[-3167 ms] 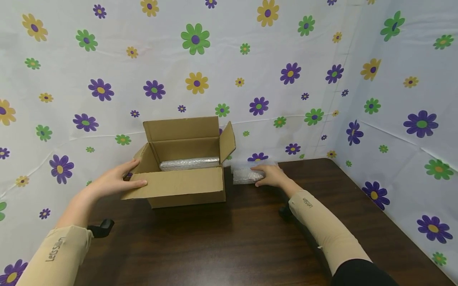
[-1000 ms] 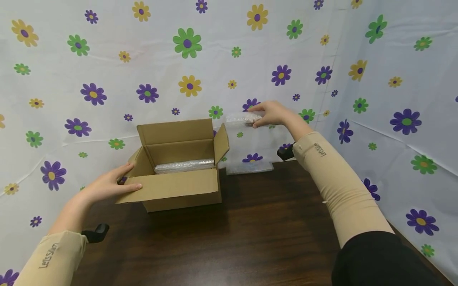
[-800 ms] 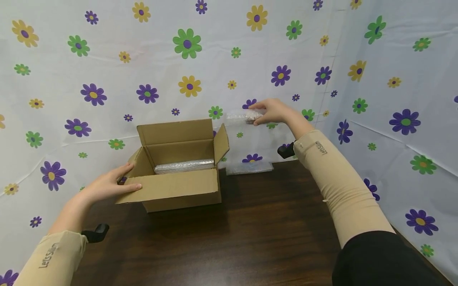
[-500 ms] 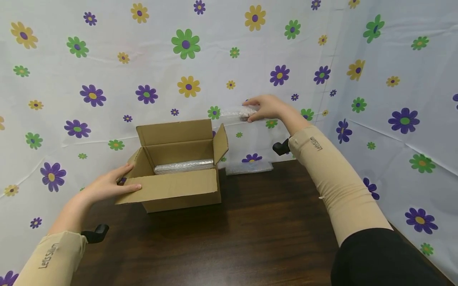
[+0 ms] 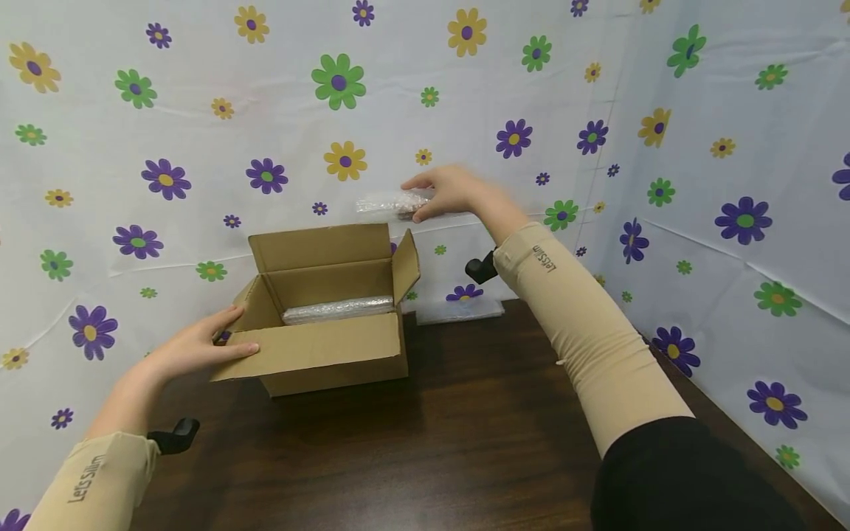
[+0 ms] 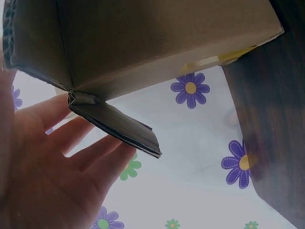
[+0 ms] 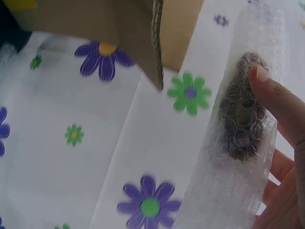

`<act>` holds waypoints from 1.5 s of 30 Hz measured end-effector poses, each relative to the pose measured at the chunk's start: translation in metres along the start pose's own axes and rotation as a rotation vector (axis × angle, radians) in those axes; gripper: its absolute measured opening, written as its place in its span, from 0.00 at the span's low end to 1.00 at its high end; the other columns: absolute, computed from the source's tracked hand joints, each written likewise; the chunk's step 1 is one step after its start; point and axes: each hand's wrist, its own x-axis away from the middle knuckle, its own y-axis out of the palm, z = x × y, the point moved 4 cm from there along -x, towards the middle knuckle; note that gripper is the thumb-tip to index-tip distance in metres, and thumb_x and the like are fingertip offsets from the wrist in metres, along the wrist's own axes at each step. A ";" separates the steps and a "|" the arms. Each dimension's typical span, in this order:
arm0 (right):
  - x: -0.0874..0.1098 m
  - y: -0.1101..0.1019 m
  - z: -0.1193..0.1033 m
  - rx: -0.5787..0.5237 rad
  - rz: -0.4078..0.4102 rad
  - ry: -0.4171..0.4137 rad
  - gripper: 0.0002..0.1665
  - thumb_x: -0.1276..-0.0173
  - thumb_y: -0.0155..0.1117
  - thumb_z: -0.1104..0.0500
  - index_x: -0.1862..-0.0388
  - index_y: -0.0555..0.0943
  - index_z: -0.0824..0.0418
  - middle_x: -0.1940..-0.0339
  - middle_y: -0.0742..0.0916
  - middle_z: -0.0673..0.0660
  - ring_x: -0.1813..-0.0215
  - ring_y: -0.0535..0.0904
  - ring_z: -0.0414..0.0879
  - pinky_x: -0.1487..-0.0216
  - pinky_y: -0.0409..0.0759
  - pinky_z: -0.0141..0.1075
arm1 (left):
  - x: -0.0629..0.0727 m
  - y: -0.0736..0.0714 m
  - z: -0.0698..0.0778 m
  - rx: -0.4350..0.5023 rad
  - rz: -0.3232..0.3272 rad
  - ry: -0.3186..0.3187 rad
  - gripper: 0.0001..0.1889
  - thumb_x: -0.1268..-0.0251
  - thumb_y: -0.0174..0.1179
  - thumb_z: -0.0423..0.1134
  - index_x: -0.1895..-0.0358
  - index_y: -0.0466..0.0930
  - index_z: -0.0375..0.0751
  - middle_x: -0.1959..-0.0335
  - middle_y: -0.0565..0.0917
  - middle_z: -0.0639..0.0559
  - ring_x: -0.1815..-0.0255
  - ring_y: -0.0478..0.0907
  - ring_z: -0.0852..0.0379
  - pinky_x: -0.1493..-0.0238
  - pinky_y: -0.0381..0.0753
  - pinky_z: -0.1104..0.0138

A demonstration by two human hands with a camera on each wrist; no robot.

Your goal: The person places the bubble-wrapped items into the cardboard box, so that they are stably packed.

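Observation:
My right hand [image 5: 451, 193] holds a bubble-wrapped package [image 5: 381, 203] in the air, above and to the right of the open cardboard box [image 5: 332, 376]. In the right wrist view, a dark brown oblong thing [image 7: 242, 112] shows through the clear wrap, its kind blurred by the bubbles; my thumb [image 7: 276, 95] presses on it from one side. My left hand [image 5: 189, 350] grips the box's near left corner, thumb over the front flap [image 5: 319, 345] and fingers against the side flap. Another bubble-wrapped roll [image 5: 339, 310] lies inside the box, its lower part hidden by the front.
Flat bubble wrap [image 5: 460, 311] lies on the dark wooden table [image 5: 425, 450], right of the box by the wall. A flowered white sheet [image 5: 425, 125] covers the wall behind and to the right. The box's right flap [image 5: 406, 267] stands up and outward.
My right hand has lifted the wrapped package from the table beside the box, then carried it left toward the box. My left hand stays on the flaps.

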 end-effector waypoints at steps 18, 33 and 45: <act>-0.046 0.052 -0.090 -0.004 -0.091 -0.137 0.39 0.41 0.73 0.46 0.30 0.72 0.47 0.32 0.76 0.50 0.32 0.69 0.44 0.34 0.68 0.39 | 0.001 -0.002 -0.003 -0.024 0.010 -0.003 0.48 0.38 0.64 0.53 0.26 0.49 0.25 0.29 0.53 0.22 0.31 0.50 0.23 0.38 0.55 0.32; -0.062 0.101 -0.119 -0.106 -0.136 -0.163 0.37 0.41 0.74 0.47 0.33 0.75 0.50 0.35 0.78 0.49 0.35 0.72 0.45 0.38 0.72 0.34 | 0.001 -0.002 -0.004 -0.049 0.030 0.006 0.48 0.39 0.64 0.54 0.26 0.51 0.27 0.29 0.55 0.23 0.31 0.52 0.23 0.39 0.56 0.33; -0.064 0.142 -0.112 -0.161 -0.232 -0.068 0.34 0.40 0.72 0.46 0.35 0.77 0.52 0.37 0.80 0.47 0.35 0.71 0.44 0.38 0.71 0.33 | 0.000 -0.001 -0.005 -0.026 0.019 0.000 0.48 0.38 0.64 0.54 0.26 0.50 0.25 0.29 0.54 0.23 0.30 0.50 0.23 0.38 0.55 0.33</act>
